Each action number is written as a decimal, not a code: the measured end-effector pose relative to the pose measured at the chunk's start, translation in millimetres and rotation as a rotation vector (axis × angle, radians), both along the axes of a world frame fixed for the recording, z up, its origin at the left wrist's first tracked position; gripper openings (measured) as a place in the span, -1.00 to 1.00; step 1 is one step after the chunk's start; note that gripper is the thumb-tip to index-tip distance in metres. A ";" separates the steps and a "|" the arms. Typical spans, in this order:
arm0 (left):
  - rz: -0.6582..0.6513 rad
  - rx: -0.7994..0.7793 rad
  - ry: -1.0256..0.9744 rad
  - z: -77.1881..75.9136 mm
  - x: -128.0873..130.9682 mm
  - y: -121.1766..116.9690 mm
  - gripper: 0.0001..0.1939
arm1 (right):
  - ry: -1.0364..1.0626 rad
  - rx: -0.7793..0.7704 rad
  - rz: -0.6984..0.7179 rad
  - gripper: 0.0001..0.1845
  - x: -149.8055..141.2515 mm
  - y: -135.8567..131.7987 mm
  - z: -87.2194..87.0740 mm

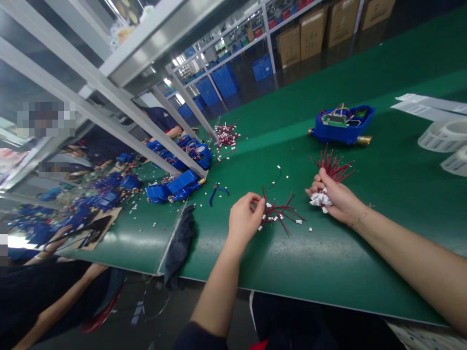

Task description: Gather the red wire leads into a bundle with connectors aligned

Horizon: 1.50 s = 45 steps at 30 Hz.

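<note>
Right hand (pixel 332 193) grips red-wire bundle (pixel 332 167) right of loose wire pile (pixel 279 210). Left hand (pixel 245 216) curls fingers narrowly at pile's left edge, hold indeterminable. Slack grip could spill bundle; crossed wires could snag.

On the green bench (pixel 365 267) before you, an open blue housing (pixel 339 130) with brass ends sits to your right near the label rolls (pixel 440 138), while blue-handled pliers (pixel 212 195) and a dark cloth (pixel 181 245) draped over the edge lie to your left. Beyond, you see cardboard boxes (pixel 314 36) and blue bins (pixel 224 81). Farther left, blurred, are co-workers (pixel 62 291) and what appear to be more housings (pixel 109 198).
</note>
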State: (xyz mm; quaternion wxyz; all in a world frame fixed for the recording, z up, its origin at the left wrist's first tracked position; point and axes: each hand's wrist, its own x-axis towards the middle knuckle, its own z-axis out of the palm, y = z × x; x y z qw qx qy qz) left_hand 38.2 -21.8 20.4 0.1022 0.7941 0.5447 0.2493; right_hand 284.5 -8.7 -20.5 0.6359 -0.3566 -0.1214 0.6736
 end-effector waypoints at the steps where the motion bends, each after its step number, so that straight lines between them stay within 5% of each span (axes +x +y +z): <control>1: 0.020 -0.064 0.043 -4.8 -1.7 -4.3 -0.79 | 0.016 -0.008 -0.011 -0.61 1.0 1.1 -0.3; 5: 0.024 -0.128 0.211 -21.0 3.8 -21.1 -0.76 | 0.044 -0.016 -0.004 -0.64 0.8 1.2 -0.4; 11: 0.086 -0.069 0.170 -9.7 -4.7 -10.1 -0.84 | 0.068 -0.030 -0.010 -0.65 0.8 2.4 -0.3; 18: -0.172 -0.112 0.234 -22.7 3.4 15.3 -0.80 | 0.078 -0.023 -0.001 -0.68 1.2 3.1 -2.2; 21: -0.189 -0.083 0.206 -12.1 0.3 22.3 -0.86 | 0.081 -0.024 0.002 -0.69 1.8 3.8 -3.4; 27: -0.122 -0.156 -0.147 15.2 -13.8 41.3 -0.84 | 0.072 -0.009 0.006 -0.62 1.0 4.4 -3.8; 36: -0.003 -0.221 -0.587 4.2 25.8 45.9 -0.75 | -0.037 0.073 0.046 -0.52 -4.9 -3.9 1.7; 40: -0.022 -0.451 -0.931 -1.0 46.9 31.4 -0.70 | -0.105 0.101 0.117 -0.56 -12.5 -13.8 7.3; 45: -0.121 -0.682 -0.956 -10.2 65.7 13.0 -0.61 | -0.193 0.121 0.218 -0.48 -25.7 -23.2 6.6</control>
